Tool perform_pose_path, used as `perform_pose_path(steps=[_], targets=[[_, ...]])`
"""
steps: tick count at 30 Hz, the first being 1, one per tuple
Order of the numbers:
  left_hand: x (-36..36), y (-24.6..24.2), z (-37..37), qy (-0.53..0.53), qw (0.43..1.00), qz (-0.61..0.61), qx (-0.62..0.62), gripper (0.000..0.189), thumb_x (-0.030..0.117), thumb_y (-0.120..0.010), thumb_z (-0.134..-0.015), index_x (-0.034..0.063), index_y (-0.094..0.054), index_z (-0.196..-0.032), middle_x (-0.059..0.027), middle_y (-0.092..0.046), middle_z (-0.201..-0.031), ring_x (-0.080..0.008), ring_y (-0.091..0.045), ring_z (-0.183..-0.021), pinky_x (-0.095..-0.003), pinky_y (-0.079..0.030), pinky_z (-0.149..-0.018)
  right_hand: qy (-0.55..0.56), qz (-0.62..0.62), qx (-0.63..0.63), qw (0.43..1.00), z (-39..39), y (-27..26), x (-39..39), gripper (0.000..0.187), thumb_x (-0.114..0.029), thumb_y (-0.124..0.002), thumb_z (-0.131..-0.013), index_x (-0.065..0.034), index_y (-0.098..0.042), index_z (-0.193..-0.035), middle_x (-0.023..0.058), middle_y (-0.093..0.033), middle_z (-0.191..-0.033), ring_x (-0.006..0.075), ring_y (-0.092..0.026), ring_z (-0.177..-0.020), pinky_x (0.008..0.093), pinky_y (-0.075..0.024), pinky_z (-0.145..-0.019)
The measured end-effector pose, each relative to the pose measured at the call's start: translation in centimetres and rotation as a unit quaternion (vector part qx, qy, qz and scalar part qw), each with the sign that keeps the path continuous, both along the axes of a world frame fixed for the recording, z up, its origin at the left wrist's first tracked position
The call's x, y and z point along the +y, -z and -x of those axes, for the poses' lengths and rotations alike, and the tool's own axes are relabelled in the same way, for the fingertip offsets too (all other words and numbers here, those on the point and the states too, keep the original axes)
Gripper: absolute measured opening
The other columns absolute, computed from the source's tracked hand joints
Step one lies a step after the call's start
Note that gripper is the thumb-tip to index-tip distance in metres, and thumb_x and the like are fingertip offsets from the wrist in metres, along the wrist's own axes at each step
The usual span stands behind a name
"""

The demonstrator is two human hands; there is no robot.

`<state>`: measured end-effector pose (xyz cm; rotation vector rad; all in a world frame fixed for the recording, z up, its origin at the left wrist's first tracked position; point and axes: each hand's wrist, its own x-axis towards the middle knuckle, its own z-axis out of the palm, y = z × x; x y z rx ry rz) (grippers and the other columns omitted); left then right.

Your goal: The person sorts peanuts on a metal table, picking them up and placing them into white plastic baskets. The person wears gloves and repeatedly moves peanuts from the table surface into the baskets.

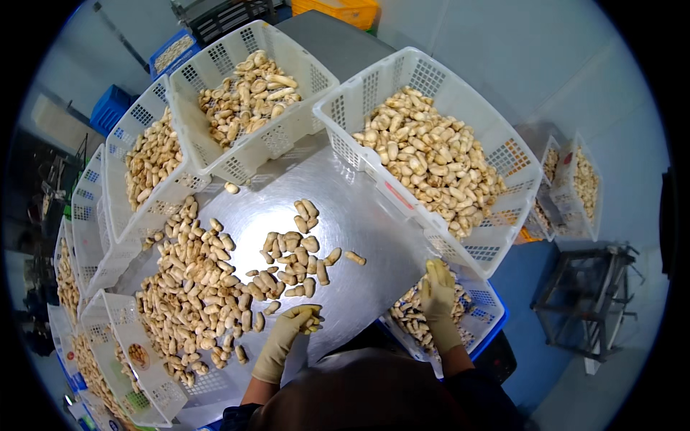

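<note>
Pale, brown-flecked mushroom stems (188,291) lie in a heap on the metal table (366,215), with a looser group (294,258) beside it. My left hand (294,328), in a cream rubber glove, is at the table's near part, its fingers curled; whether something is between the fingertips cannot be told. My right hand (439,288), gloved alike, reaches over a white basket in a blue one (488,318) at the table's right edge. Darker mushroom pieces (409,312) lie in that basket below the hand. Its fingers are extended, and what its palm touches is hidden.
Large white perforated baskets of mushroom stems stand at the back right (372,167), back (269,143) and left (156,207) of the table. Another white basket (129,345) is at the near left. More filled baskets (585,188) and a metal-framed stand (585,301) are at the right.
</note>
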<state>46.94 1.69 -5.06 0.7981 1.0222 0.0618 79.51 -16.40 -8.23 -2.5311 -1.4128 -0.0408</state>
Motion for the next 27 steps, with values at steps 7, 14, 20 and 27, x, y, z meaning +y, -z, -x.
perform_pose_path(steps=[7, 14, 20, 27], targets=[[1.2, 2.3, -0.9, -0.086, 0.995, 0.03, -0.042, 0.032, 0.022, -0.052, -0.103, -0.005, -0.06, -0.118, -0.0156, -0.068, -0.095, -0.0209, -0.068, -0.078, -0.0262, -0.054, -0.068, -0.034, -0.16, 0.178, 0.97, 2.6, -0.8, 1.1, 0.04, -0.001, -0.062, -0.082, 0.0039, -0.061, -0.121, 0.0235, -0.066, -0.113, 0.0419, -0.062, -0.106, 0.0479, -0.0488, -0.094], [1.5, 4.7, -1.7, -0.177, 0.97, 0.077, -0.146, 0.027, 0.023, -0.057, -0.1, -0.0011, -0.058, -0.112, -0.0099, -0.064, -0.087, -0.0178, -0.064, -0.074, -0.0295, -0.055, -0.071, -0.304, -0.098, 0.143, 0.937, 13.0, 0.8, 15.2, 0.041, -0.01, -0.065, -0.079, -0.0012, -0.061, -0.119, 0.018, -0.062, -0.119, 0.038, -0.058, -0.112, 0.0483, -0.0446, -0.098], [-1.1, 2.8, 3.6, -0.22, 0.957, 0.088, -0.169, 0.038, 0.019, -0.053, -0.101, -0.0014, -0.053, -0.133, -0.0047, -0.063, -0.088, -0.0164, -0.063, -0.079, -0.0349, -0.055, -0.086, -0.202, -0.085, 0.027, 0.975, 9.7, -1.6, 16.1, 0.04, -0.011, -0.066, -0.079, -0.0032, -0.063, -0.119, 0.0155, -0.065, -0.111, 0.0369, -0.06, -0.105, 0.047, -0.0469, -0.093], [-1.4, 5.4, 5.3, -0.244, 0.927, 0.184, -0.219, 0.04, 0.026, -0.052, -0.101, 0.0022, -0.056, -0.133, -0.0057, -0.068, -0.09, -0.017, -0.067, -0.08, -0.0324, -0.056, -0.076, -0.247, -0.115, 0.132, 0.953, 14.8, -2.8, 27.2, 0.034, -0.017, -0.061, -0.087, -0.0079, -0.066, -0.119, 0.0153, -0.07, -0.102, 0.0341, -0.066, -0.094, 0.0426, -0.0521, -0.084]])
